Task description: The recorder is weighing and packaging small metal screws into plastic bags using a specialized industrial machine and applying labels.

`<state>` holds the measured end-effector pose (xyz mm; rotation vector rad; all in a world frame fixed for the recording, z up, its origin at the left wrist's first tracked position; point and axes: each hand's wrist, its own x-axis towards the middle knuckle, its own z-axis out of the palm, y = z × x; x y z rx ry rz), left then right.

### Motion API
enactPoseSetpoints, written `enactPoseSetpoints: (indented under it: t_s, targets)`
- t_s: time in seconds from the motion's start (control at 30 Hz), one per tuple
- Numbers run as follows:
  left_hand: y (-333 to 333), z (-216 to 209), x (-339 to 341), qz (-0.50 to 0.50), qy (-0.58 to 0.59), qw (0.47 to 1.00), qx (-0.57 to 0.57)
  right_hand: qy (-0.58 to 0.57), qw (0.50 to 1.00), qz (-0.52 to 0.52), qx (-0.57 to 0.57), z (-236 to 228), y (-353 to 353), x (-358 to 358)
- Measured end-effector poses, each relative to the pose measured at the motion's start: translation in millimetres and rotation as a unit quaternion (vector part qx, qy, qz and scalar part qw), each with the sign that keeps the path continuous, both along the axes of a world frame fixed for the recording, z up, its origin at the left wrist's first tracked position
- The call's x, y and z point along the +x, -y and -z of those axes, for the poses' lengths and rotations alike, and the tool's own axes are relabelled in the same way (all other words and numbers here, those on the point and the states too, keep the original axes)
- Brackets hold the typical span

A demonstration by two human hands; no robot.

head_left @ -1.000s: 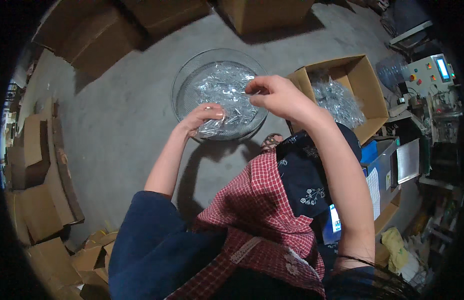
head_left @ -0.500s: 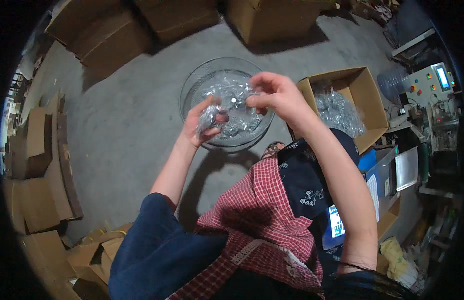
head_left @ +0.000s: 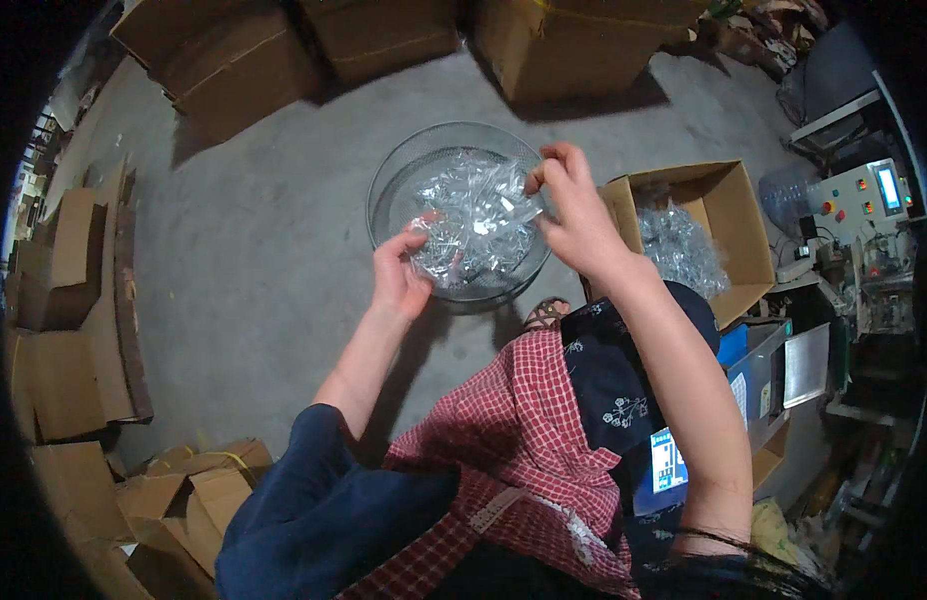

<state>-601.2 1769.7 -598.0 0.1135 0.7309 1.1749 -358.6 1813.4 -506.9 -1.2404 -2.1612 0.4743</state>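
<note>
Over a round wire mesh basket (head_left: pixel 381 180) I hold a clear plastic bag (head_left: pixel 442 248) with small shiny metal pieces in it, too small to name. My left hand (head_left: pixel 396 272) is closed on the bag's left side, the fingers partly behind the film. At the bag's upper right, my right hand (head_left: pixel 574 205) pinches its edge between thumb and fingers. The film spans the gap between both hands. More shiny clear bags lie in the basket below, partly hidden by the one I hold.
Right of the basket an open cardboard box (head_left: pixel 746 225) holds more clear bags (head_left: pixel 674 245). Beyond it stands a machine with a control panel (head_left: pixel 852 200). Large cartons (head_left: pixel 574 55) line the far side; flattened cardboard (head_left: pixel 74 380) lies at the left. My sandalled foot (head_left: pixel 549 312) is near the basket.
My hands have moved apart slightly, and the bag is now spread flatter between them. The left hand has turned, showing more of the metal pieces. The whole view has shifted a little.
</note>
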Motion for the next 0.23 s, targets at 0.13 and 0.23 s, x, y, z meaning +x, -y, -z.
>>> enactPoseSetpoints:
  t_s: [0.13,0.23]
  targets:
    - [5,-17,8,-0.022,-0.013,0.999,0.038,0.054,0.97,-0.023,-0.234,13,3,3]
    - [10,-37,17,0.036,-0.068,0.99,0.122,-0.05,0.911,-0.015,-0.408,4,1,-8]
